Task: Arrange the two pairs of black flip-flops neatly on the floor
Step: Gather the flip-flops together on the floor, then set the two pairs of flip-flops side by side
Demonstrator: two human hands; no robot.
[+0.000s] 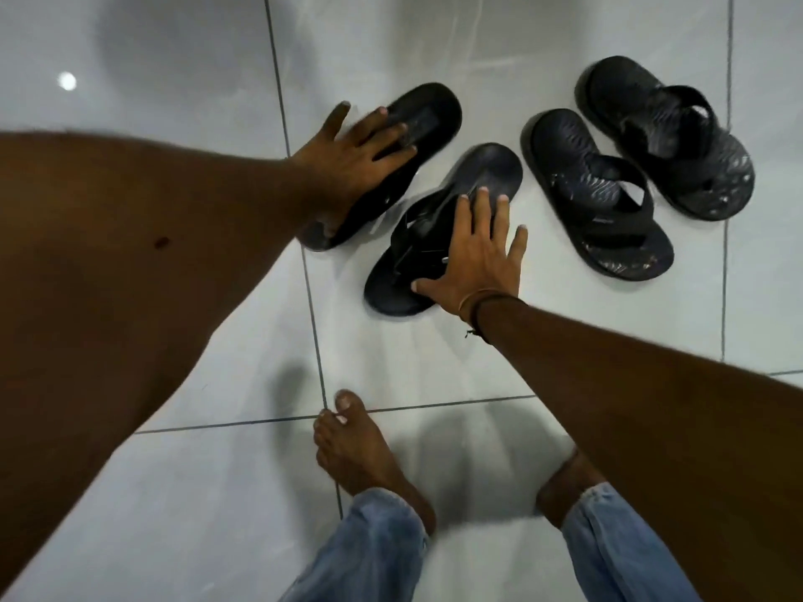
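Two pairs of black flip-flops lie on the white tiled floor. My left hand (354,156) lies flat with spread fingers on the far-left flip-flop (430,113), which is tilted up on its edge. My right hand (476,258) rests with fingers spread on the flip-flop beside it (417,254), thumb at its toe end. To the right, the second pair lies side by side and untouched: one flip-flop (595,195) nearer the middle, the other (665,136) farther right. All four point diagonally, heels away from me.
Glossy white floor tiles (434,358) with dark grout lines stretch in all directions. My bare feet (365,462) and blue jeans cuffs (382,553) are at the bottom centre, just below the flip-flops. A light reflection shines at the upper left.
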